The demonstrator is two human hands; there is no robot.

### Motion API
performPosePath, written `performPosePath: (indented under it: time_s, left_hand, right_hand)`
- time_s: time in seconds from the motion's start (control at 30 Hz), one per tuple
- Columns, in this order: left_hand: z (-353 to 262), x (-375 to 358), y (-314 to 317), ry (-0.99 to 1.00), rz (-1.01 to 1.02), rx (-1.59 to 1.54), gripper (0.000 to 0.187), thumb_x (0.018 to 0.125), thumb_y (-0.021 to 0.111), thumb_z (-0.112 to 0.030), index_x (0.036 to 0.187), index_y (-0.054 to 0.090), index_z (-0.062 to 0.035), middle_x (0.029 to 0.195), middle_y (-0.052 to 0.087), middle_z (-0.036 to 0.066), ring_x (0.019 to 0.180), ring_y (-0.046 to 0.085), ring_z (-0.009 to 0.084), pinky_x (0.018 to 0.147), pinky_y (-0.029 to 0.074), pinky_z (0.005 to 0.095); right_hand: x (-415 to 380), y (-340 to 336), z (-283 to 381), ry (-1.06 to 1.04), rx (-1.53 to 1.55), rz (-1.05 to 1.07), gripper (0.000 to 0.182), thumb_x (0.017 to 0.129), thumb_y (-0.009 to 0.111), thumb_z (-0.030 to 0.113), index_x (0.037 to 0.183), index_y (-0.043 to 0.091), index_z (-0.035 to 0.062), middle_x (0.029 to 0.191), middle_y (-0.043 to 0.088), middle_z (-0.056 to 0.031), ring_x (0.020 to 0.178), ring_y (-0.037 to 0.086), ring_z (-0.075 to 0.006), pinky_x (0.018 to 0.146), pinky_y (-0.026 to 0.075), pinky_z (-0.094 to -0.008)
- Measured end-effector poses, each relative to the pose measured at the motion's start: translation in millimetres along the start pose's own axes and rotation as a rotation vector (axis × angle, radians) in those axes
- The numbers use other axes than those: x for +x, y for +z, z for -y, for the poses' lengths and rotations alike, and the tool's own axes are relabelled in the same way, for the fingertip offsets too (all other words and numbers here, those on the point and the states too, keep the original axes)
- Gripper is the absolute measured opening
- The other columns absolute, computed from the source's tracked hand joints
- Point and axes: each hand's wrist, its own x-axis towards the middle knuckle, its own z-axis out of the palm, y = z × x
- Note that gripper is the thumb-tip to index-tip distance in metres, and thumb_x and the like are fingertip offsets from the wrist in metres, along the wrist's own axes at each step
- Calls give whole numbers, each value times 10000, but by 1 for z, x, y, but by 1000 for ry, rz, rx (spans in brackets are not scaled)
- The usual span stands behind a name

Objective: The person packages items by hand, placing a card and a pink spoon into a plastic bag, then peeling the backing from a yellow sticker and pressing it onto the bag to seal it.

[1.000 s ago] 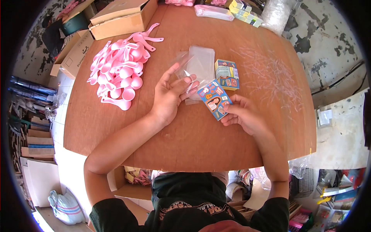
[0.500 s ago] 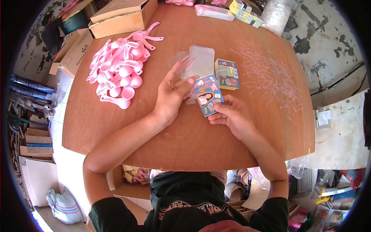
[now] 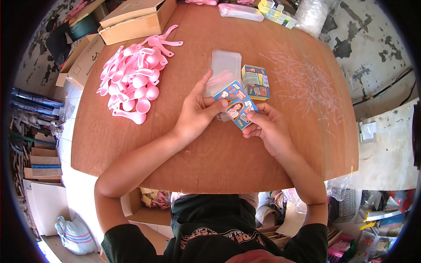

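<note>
A blue printed card [image 3: 237, 105] is tilted between my two hands above the brown table. My left hand [image 3: 199, 109] pinches its left edge with the thumb on top, and a clear plastic sleeve shows by those fingers, partly hidden by the card. On the right side, my right hand [image 3: 266, 127] grips the card's lower right edge between thumb and fingers. Just behind the card lies a stack of clear plastic sleeves [image 3: 226, 63]. Beside them is a stack of similar blue cards [image 3: 255, 82].
Pink scoops [image 3: 136, 79] are heaped on the table's left. Thin clear strips [image 3: 307, 83] lie scattered at the right. A cardboard box [image 3: 131, 22], a clear packet [image 3: 241, 12], yellow-edged stacks [image 3: 277, 14] and a plastic roll [image 3: 311, 16] stand along the far side.
The card has tilted further to the left, and its upper part now lies under my left thumb. My right hand has shifted slightly right with it.
</note>
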Motion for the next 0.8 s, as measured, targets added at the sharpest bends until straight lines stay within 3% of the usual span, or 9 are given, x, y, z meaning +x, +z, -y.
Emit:
performPosePath:
  time_s: [0.3,0.4,0.47,0.6,0.8]
  left_hand:
    - [3,-11,18,54,9,-56,838,905,583,-38,1468,-38,-30,1074,642,182,991,614,173,867,491,307]
    - [-4,-12,21,100,-69,-96,858,900,597,-55,1464,-49,-31,1071,635,176,999,615,185,860,506,330]
    - [-10,-11,14,-93,-165,-109,818,903,594,-72,1464,0,-45,1102,594,139,1007,611,184,891,506,334]
    - [-6,-5,8,-41,-248,-265,804,903,590,-71,1463,14,-59,1098,586,141,1000,611,186,889,523,368]
    - [-7,-15,14,-59,-146,-216,827,891,589,-26,1467,-3,-59,1158,570,147,1024,602,188,889,516,347]
  right_hand:
    - [-1,13,-5,-78,7,-20,219,894,627,164,1001,537,-5,832,654,-122,681,666,-163,601,567,-292]
    - [-3,11,-1,-54,-37,24,219,889,633,161,1000,549,-9,844,657,-115,685,667,-168,609,568,-291]
    - [-4,12,0,-33,-28,42,217,888,634,155,1002,553,-11,856,657,-115,699,668,-170,626,568,-292]
    - [-6,17,2,-101,5,141,211,892,627,131,1026,557,-17,893,656,-123,751,668,-171,681,567,-295]
    - [-3,13,-5,-101,-6,128,186,899,610,102,1023,556,-26,910,653,-134,779,666,-181,708,570,-302]
